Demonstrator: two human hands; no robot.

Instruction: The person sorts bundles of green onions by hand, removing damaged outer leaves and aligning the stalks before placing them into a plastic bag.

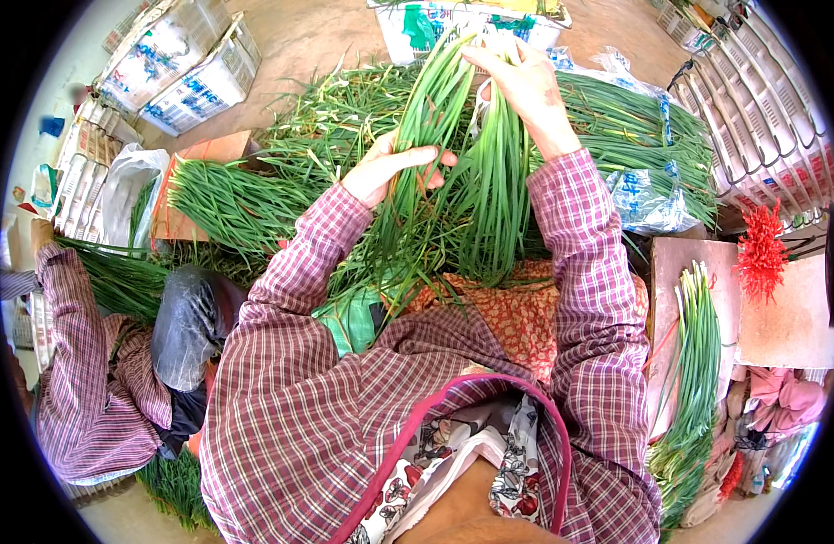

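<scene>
My right hand grips the pale stem ends of a bunch of garlic chives, whose long green leaves hang down toward my lap. To its left, my left hand has its thumb and fingers around the leaves of another bunch. The pale tops of both bunches come close together near my right fingers. Beneath my hands lies a loose heap of chives and trimmings, spilling onto an orange patterned cloth over my lap.
Long chives in plastic wrapping lie at the right, beside stacked white crates. A tied bunch rests on a board near red ties. Another bunch lies left. A co-worker's sleeve shows at far left.
</scene>
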